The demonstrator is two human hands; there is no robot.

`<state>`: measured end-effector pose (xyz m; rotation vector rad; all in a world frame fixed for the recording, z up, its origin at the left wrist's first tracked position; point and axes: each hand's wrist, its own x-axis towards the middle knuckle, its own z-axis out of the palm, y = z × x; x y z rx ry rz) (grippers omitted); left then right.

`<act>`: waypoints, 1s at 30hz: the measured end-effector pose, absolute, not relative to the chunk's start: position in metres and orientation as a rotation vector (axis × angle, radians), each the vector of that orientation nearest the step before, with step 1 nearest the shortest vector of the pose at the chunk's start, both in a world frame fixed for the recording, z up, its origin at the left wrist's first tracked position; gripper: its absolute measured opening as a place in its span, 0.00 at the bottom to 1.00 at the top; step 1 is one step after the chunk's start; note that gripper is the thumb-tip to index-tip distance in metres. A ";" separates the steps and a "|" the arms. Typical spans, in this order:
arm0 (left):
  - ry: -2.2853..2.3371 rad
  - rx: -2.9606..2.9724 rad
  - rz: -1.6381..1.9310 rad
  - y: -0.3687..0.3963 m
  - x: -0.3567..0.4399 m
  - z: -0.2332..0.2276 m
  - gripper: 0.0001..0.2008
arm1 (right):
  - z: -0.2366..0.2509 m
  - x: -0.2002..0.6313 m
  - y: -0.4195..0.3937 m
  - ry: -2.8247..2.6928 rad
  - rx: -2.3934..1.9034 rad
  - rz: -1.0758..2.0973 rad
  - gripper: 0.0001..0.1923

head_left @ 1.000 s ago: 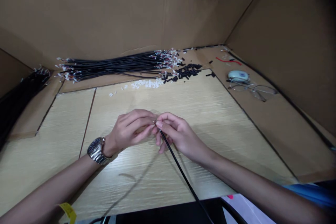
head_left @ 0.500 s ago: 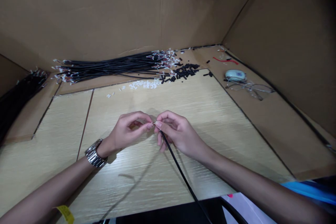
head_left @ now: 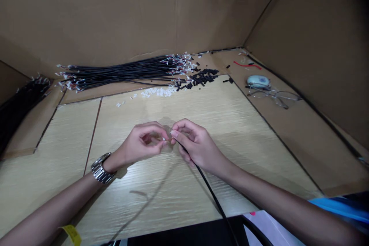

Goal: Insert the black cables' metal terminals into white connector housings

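My right hand pinches the end of a black cable between thumb and fingers. From there the cable slants down and off the bottom edge. Thin wires seem to stick out at its tip, too small to make out clearly. Facing it, my left hand, with a metal watch on the wrist, has thumb and forefinger closed on a small white connector. Only a sliver of the connector shows. The fingertips of both hands are a short way apart above the wooden table.
A bundle of black cables with white-tipped ends lies at the back. Loose white connectors and short black tubes are scattered before it. More cables lie left. On the right are a computer mouse, eyeglasses and a red strip.
The fingertips of my two hands have drawn slightly apart, the left thumb dropping a little. The cable has shifted slightly right below my right hand.
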<state>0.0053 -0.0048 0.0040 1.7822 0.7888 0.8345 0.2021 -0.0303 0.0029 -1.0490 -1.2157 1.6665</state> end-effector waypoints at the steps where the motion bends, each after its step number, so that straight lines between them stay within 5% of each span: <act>1: 0.776 1.849 0.830 -0.004 0.005 0.004 0.06 | 0.002 0.202 -0.030 -1.257 -1.064 1.623 0.09; 16: 0.734 1.218 0.592 -0.006 0.005 0.009 0.11 | 0.008 0.208 -0.034 -1.863 -1.131 0.895 0.06; 30: 0.771 1.168 0.622 -0.004 0.007 0.003 0.11 | 0.010 0.211 -0.032 -2.091 -1.029 0.606 0.08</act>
